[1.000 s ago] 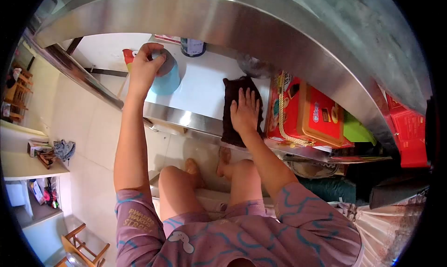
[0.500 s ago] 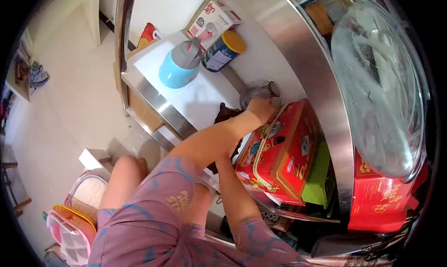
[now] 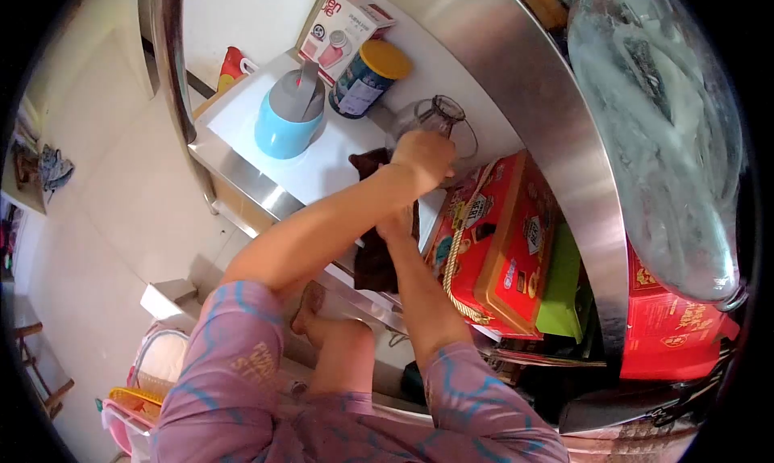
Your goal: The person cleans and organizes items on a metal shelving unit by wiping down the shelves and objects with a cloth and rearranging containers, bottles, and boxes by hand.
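A clear glass jug [image 3: 435,118] with a handle stands at the back of the white shelf [image 3: 234,128]. My left hand [image 3: 426,156] is closed at the jug's near side, its fingertips partly turned away from view. Below my left forearm, my right hand [image 3: 395,221] is closed on a dark brown cloth [image 3: 375,261], which hangs past the shelf's front edge. Part of the cloth and some right-hand fingers are hidden by the forearm. Close to the right of both hands is a red gift box [image 3: 504,253] with a rope handle.
Left of the jug stand a light-blue thermos [image 3: 288,128], a dark tin with yellow lid [image 3: 367,80] and a white carton [image 3: 343,31]. A metal-edged upper shelf [image 3: 556,100] bears a large plastic-wrapped glass item [image 3: 661,140]. A green box [image 3: 564,289] is beside the red one.
The jug and my left hand have shifted farther back on the shelf, away from the red box. My right hand and the brown cloth show more plainly, and the view has turned slightly.
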The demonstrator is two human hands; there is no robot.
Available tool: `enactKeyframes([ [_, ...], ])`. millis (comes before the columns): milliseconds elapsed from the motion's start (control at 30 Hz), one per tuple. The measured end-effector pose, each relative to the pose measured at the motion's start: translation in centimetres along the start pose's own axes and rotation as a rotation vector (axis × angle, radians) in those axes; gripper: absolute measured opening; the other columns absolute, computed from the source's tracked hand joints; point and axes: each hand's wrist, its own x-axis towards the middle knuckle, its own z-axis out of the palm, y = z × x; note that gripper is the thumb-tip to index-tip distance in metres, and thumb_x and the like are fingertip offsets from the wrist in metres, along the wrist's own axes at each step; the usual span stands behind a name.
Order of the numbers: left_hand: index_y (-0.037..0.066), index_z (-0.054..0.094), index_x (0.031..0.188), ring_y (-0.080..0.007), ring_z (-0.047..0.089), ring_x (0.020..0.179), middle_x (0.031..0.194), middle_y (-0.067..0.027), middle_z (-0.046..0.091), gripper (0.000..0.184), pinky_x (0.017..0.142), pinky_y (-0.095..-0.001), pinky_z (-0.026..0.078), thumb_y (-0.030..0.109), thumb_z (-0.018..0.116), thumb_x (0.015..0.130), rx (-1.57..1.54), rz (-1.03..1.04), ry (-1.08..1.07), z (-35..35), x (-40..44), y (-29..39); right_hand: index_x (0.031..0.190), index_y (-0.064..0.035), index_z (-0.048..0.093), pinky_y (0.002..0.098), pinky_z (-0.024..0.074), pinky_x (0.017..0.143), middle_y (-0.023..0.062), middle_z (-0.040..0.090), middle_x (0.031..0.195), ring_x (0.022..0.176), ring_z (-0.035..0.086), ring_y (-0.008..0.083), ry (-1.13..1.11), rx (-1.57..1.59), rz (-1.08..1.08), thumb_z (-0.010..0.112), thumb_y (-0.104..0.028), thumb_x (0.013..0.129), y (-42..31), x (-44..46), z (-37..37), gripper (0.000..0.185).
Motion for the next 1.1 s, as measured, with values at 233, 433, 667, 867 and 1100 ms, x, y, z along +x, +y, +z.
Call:
enactKeyframes([
  [233, 0.012, 0.074, 0.084, -0.0307, 0.066, 0.085, 0.081, -0.0102, 0.069, 0.029, 0.074, -0.0436, 0.051, 0.039, 0.064, 0.082, 0.034, 0.077, 0.261, -4.3, -4.0, -1.8, 0.146, -0.008, 0.035, 0.0422, 0.0241, 0.114, 0.0182, 0.034, 0.151, 0.141, 0.027, 0.0336, -0.164, 0.257, 0.368, 0.039, -0.049, 0.095, 1.8, 7.9, -1.2, 0.065],
  [433, 0.007, 0.064, 0.08, -0.0317, 0.065, 0.077, 0.083, -0.0119, 0.064, 0.02, 0.068, -0.043, 0.05, 0.025, 0.072, 0.075, -0.028, 0.111, 0.34, -5.2, -6.4, -2.9, 0.146, -0.0051, 0.033, 0.043, 0.023, 0.114, 0.0193, 0.031, 0.152, 0.142, 0.026, 0.0344, -0.024, -0.012, 0.624, 0.039, -0.048, 0.096, 4.1, 10.6, -2.1, 0.066],
  [667, 0.005, 0.064, 0.081, -0.0318, 0.065, 0.078, 0.086, -0.0133, 0.063, 0.021, 0.069, -0.0418, 0.051, 0.024, 0.072, 0.076, -0.014, 0.083, 0.263, -4.8, -6.2, -2.6, 0.146, -0.0016, 0.031, 0.0439, 0.0218, 0.115, 0.0206, 0.028, 0.153, 0.142, 0.025, 0.0353, -0.025, -0.145, 0.847, 0.038, -0.047, 0.096, 4.1, 8.4, -2.4, 0.068],
  [867, 0.005, 0.068, 0.085, -0.0318, 0.066, 0.083, 0.09, -0.0146, 0.065, 0.023, 0.072, -0.0411, 0.052, 0.027, 0.07, 0.078, 0.065, 0.169, 0.399, -0.5, -3.4, -3.5, 0.146, 0.0008, 0.03, 0.0446, 0.0209, 0.115, 0.0215, 0.026, 0.154, 0.142, 0.025, 0.0359, -0.051, -0.193, 0.906, 0.037, -0.046, 0.096, 0.9, 4.1, -1.4, 0.069],
  [1100, 0.006, 0.07, 0.084, -0.0331, 0.067, 0.087, 0.093, -0.0144, 0.068, 0.017, 0.075, -0.0428, 0.052, 0.022, 0.068, 0.079, 0.057, 0.076, 0.414, 4.2, 0.1, -3.0, 0.148, 0.005, 0.019, 0.0495, 0.0029, 0.118, 0.0288, 0.014, 0.155, 0.146, 0.009, 0.0393, -0.025, -0.099, 0.821, 0.033, -0.045, 0.097, -3.5, -3.3, -0.8, 0.073],
])
